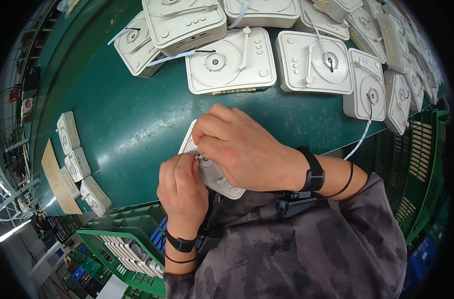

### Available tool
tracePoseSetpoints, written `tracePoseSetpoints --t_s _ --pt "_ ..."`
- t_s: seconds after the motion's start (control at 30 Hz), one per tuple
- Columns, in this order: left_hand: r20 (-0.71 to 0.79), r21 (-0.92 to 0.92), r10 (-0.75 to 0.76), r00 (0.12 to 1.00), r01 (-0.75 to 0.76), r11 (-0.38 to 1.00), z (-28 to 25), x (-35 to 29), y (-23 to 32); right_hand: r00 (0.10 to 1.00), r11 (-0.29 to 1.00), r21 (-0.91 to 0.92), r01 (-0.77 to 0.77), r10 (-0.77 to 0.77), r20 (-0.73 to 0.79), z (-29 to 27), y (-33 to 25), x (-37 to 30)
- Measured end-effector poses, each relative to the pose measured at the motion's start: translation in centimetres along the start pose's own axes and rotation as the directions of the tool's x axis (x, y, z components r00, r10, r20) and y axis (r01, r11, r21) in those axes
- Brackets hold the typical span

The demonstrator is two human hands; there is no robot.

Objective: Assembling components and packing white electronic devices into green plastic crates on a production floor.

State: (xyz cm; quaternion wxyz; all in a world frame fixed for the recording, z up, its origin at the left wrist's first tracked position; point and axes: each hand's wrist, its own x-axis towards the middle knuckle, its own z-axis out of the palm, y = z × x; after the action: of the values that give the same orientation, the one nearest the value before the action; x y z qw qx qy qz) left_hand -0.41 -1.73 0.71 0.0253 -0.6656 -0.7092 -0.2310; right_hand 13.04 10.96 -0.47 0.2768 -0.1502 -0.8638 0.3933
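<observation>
A cream plastic turntable-shaped unit lies at the near edge of the green table, mostly covered by both hands. My right hand is curled over its top, fingers pinching at a small part near its left side. My left hand meets it from below, fingertips closed on the same spot of the unit. Both wrists wear dark bands. What sits between the fingertips is hidden.
Several identical cream turntable units are spread and stacked along the far side of the table, some with white straps. Three more units line the left edge beside a brown card. Green crates stand below left and at the right.
</observation>
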Motion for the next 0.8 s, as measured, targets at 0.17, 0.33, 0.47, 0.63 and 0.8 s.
tracePoseSetpoints --t_s 0.17,0.33,0.47,0.63,0.8 --pt "-0.035 0.021 0.038 0.999 -0.037 0.999 0.2 -0.1 -0.2 1.0 1.0 -0.011 0.002 -0.002 -0.004 0.1 0.0 0.1" --pt "-0.078 0.009 0.056 0.995 -0.055 0.998 0.6 -0.5 -0.5 1.0 0.999 -0.032 -0.003 0.003 -0.002 0.1 -0.1 0.1" --pt "-0.122 -0.009 0.073 0.99 -0.074 0.997 0.9 -0.7 -0.7 1.0 0.999 -0.033 -0.004 0.005 0.013 0.0 -0.1 0.1" --pt "-0.128 0.042 0.09 0.988 -0.085 0.995 1.0 -0.6 -0.6 1.0 0.998 -0.06 -0.005 0.006 0.012 0.1 -0.2 0.2" --pt "-0.121 0.078 0.097 0.988 -0.088 0.993 1.1 -0.7 -0.6 1.0 0.997 -0.077 -0.006 0.007 0.014 0.1 -0.3 0.2"
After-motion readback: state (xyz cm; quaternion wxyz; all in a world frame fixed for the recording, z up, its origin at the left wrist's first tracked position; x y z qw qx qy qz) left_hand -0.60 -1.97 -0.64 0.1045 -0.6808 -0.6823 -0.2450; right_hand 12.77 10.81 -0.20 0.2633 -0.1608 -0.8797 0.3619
